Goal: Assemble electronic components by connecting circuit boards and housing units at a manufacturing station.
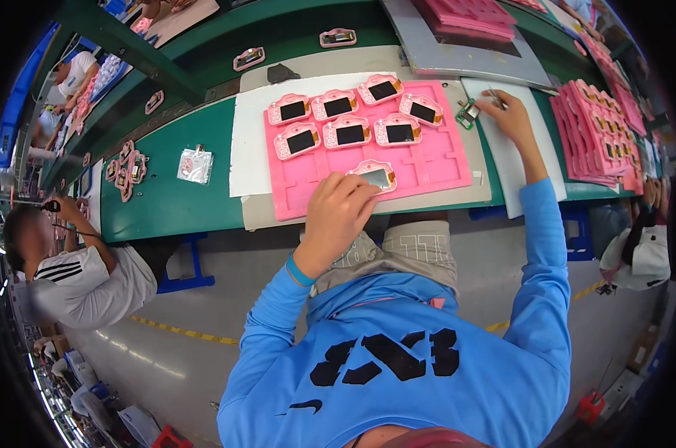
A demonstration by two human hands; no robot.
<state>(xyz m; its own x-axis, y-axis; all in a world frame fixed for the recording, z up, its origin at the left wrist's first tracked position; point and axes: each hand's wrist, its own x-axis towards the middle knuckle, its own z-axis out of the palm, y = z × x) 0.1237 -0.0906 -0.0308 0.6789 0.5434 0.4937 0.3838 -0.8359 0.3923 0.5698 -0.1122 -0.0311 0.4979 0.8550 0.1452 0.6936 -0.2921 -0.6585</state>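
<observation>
My left hand (333, 213) is closed on the near edge of a pink handheld game console shell (376, 177), its grey screen facing up. That shell lies at the front of a pink foam tray (438, 166). Behind it, several similar shells with black screens (348, 135) rest in the tray. My right hand (512, 119) is right of the tray, fingers pinched around a slim silvery tool (496, 98), whose exact kind is hard to make out. Beside those fingertips is a small green circuit board (468, 115).
Stacked pink trays of shells (595, 138) stand at the right. Loose shells (126, 170) and a clear plastic bag (195, 165) lie on the green table to the left. More shells (249, 58) sit on the belt behind. A co-worker (91, 276) sits at the left.
</observation>
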